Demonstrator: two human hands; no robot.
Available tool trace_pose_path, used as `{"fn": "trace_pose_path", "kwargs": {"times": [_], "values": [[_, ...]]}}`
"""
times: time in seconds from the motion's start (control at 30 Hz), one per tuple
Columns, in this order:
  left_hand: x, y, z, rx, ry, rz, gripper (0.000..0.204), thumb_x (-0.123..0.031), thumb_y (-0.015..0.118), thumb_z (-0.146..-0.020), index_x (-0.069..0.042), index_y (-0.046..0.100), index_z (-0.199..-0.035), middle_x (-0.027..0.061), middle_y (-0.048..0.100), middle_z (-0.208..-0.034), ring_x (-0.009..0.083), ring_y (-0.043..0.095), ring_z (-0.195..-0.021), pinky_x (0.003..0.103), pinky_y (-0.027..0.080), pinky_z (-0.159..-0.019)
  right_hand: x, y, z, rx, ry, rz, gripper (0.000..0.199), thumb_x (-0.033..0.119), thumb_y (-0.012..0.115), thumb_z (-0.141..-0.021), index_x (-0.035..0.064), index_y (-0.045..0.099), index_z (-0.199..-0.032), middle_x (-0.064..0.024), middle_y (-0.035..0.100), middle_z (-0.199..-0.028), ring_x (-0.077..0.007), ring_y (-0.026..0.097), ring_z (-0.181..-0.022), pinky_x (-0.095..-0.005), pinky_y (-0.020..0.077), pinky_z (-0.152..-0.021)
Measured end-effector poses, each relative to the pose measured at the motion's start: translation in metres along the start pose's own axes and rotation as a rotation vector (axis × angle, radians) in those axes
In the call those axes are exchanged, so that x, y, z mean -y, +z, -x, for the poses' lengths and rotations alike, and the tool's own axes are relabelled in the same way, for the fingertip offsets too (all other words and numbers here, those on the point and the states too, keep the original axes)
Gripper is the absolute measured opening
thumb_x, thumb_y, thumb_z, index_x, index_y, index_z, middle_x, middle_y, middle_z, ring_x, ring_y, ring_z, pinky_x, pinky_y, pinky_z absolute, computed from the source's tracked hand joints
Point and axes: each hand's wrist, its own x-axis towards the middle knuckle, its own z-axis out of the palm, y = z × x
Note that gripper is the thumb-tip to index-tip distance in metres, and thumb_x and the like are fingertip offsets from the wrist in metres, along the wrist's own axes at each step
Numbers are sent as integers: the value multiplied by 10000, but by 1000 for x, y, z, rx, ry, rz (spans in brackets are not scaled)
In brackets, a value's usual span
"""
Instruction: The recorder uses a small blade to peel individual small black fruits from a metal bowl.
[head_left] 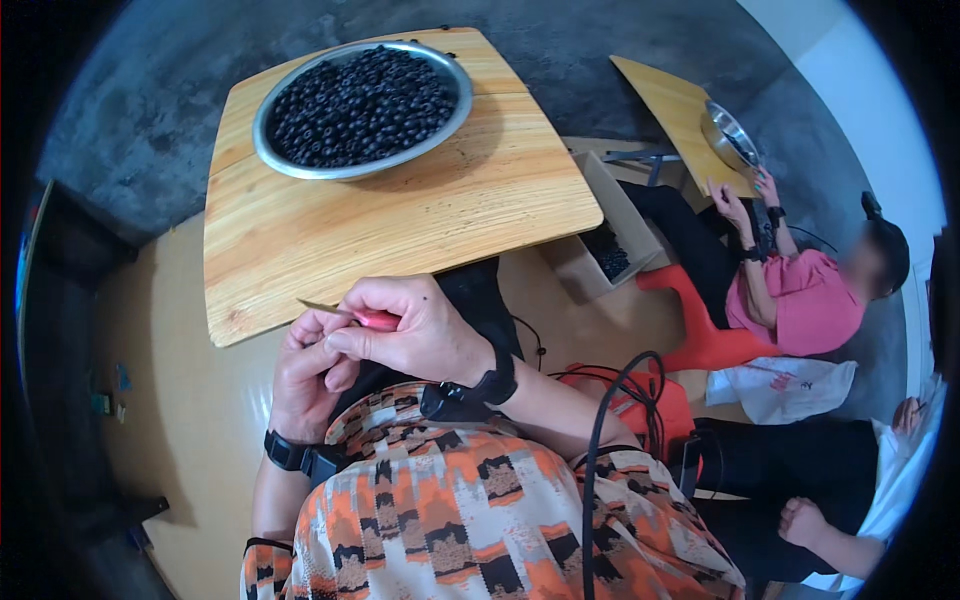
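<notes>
My right hand (425,325) is closed around the red handle of a small knife (379,320). The thin blade sticks out leftward over my left hand (303,372), whose fingers are pinched together right against the right fingertips. Whatever the left fingers hold is hidden. Both hands are above my lap, just off the near edge of the wooden table (400,235). On that table stands a wide metal bowl (262,150) heaped with small, round, black pieces (365,108), some showing a ring-like spot.
Below the table's right side sits a cardboard box (575,265) with black pieces inside. To the right, a person in pink (795,300) works at another table (665,105) with a metal bowl (730,135). A black cable (600,430) loops beside my right arm. Another person's hand (802,522) is lower right.
</notes>
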Motion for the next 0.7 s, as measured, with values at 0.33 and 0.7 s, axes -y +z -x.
{"fn": "trace_pose_path", "kwargs": {"times": [0.33, 0.7], "values": [[4, -1, -14, 72, -61, -21, 218, -88, 677, -829, -24, 580, -1014, 99, 614, -753, 79, 413, -438, 193, 310, -382, -11, -12, -1, 30, 158, -168, 208, 91, 697, -845, 5, 560, -715, 10, 562, -641, -31, 491, -616, -216, 430, -546], [1, 0, -7, 18, -74, 7, 191, -89, 635, -877, -24, 565, -1042, 121, 646, -841, 67, 443, -491, 184, 336, -425, -17, -6, -3, -112, 163, 8, 166, 175, 706, -856, 15, 663, -866, -14, 613, -681, -50, 534, -640, -227, 455, -582]]}}
